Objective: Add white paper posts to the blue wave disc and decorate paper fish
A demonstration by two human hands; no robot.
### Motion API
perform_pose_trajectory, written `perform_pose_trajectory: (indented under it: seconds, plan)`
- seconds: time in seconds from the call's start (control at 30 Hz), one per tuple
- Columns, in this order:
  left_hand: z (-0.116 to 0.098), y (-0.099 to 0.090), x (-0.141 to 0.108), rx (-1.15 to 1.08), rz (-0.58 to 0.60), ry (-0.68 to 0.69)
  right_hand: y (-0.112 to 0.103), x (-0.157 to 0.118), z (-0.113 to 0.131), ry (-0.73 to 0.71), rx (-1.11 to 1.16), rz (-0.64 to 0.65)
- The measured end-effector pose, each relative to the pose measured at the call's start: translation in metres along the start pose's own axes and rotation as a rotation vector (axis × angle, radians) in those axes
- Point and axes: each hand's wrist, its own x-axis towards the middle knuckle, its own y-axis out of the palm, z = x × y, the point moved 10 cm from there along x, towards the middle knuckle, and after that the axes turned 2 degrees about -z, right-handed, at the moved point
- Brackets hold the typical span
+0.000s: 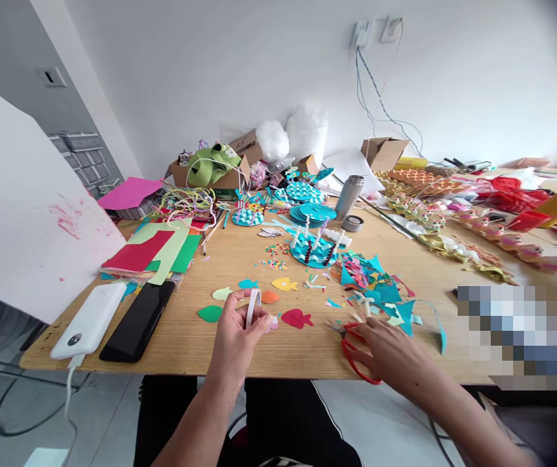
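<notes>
Pinching the white strip [251, 309] is best done lightly – its curl could get creased otherwise. It's held upright between the nearly closed thumb and fingers of the left hand [234, 331], well apart from the right hand [388, 347]. That one's half curled over the red-handled scissors [345, 355] – how firmly they're gripped can't be told. The red paper fish [297, 318] is laid between the two hands, so its tail's best kept clear of the blades.

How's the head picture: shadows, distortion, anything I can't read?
Head view: light soft and fairly even, no harsh shadows around the left hand or right hand; wide-angle stretch toward the edges, as on the white board; dark top-right corner; pixelated patch at right hiding detail; red scissors readable, though partly covered.
</notes>
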Motion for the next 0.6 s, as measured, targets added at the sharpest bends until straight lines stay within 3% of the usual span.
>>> perform_pose_trajectory:
  seconds: [0.17,0.23,0.3,0.43,0.6]
  plan:
    - [0.004,0.003,-0.002,0.024,0.016,0.006,-0.033,0.010,0.003,0.084,0.300,-0.027]
    - [0.004,0.002,-0.002,0.025,0.000,0.024,-0.059,0.017,0.020,0.115,0.603,-0.113]
    - [0.003,0.002,-0.003,0.012,-0.020,0.044,-0.071,0.024,0.047,0.109,0.946,-0.119]
    - [-0.001,0.001,-0.005,-0.024,-0.053,0.082,-0.056,0.035,0.092,0.162,1.386,-0.027]
    - [-0.001,-0.004,-0.007,-0.046,-0.072,0.093,-0.039,0.043,0.108,0.205,1.652,0.019]
